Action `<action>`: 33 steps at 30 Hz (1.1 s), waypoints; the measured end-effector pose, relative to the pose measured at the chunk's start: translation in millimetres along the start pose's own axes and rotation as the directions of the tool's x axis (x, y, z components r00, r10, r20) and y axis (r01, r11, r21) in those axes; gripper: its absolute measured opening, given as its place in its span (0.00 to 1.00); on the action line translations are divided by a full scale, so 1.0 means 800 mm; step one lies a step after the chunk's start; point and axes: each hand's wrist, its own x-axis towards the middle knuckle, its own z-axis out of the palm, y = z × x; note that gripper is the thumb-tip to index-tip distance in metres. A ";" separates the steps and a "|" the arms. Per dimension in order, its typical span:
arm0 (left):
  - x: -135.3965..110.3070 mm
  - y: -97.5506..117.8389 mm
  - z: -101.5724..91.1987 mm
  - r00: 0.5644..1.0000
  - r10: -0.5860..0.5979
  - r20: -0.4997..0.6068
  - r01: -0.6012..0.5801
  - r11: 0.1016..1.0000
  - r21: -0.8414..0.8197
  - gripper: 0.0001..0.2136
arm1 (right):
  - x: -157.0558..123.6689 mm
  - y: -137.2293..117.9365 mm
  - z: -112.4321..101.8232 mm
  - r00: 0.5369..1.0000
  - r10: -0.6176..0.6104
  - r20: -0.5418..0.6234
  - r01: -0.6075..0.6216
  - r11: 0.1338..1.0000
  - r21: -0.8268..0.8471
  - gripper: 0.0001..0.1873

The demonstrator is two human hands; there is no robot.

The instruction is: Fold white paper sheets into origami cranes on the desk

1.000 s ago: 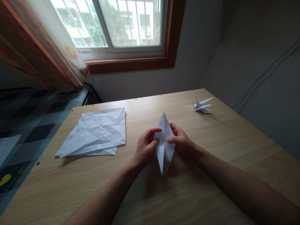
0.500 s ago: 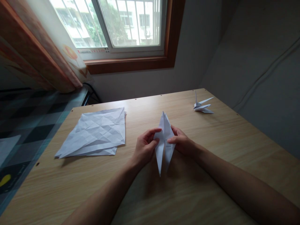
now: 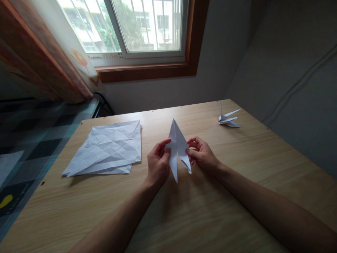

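Between my two hands is a piece of folded white origami paper (image 3: 177,140), with one point at the far end and two split legs toward me. My left hand (image 3: 159,160) pinches its left edge between thumb and fingers. My right hand (image 3: 202,153) grips the right edge, the thumb on top and the fingers partly hidden behind. The right leg looks bent at its lower end, while the left leg hangs straight. To the right, at the far side of the table, sits a finished-looking paper crane (image 3: 228,120).
A stack of creased white paper sheets (image 3: 116,144) lies on the wooden table (image 3: 223,218) at the left. Left of the table is a checkered cloth surface (image 3: 47,130). Beyond stand a window (image 3: 150,28) and an orange curtain (image 3: 44,49).
The folded paper has tilted and shifted slightly left and away from me. Its right side has spread outward with my right hand, and the right leg now looks bent and shorter.
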 end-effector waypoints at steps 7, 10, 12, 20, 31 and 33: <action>0.006 -0.003 -0.003 0.996 0.054 -0.066 -0.051 0.998 0.043 0.14 | -0.007 -0.003 0.013 0.998 -0.070 0.001 0.069 0.988 -0.141 0.18; 0.005 0.001 -0.003 0.991 0.063 -0.122 -0.059 0.997 0.043 0.14 | -0.012 0.000 0.016 0.995 -0.100 0.012 0.100 0.953 -0.287 0.16; 0.005 0.004 -0.002 0.987 0.052 -0.152 -0.047 0.998 0.035 0.14 | -0.015 0.002 0.018 0.993 -0.109 0.034 0.113 0.907 -0.406 0.11; 0.008 0.008 -0.002 0.971 0.061 -0.232 -0.066 0.998 -0.014 0.14 | -0.021 0.007 0.021 0.999 -0.047 -0.002 0.044 0.944 -0.326 0.07; 0.015 0.001 -0.006 0.956 0.053 -0.288 -0.077 0.994 -0.073 0.16 | -0.018 0.005 0.023 0.992 -0.105 -0.066 0.079 0.945 -0.317 0.12; 0.014 0.002 -0.005 0.956 0.054 -0.289 -0.077 0.994 -0.071 0.16 | -0.018 0.004 0.022 0.992 -0.099 -0.072 0.073 0.950 -0.304 0.14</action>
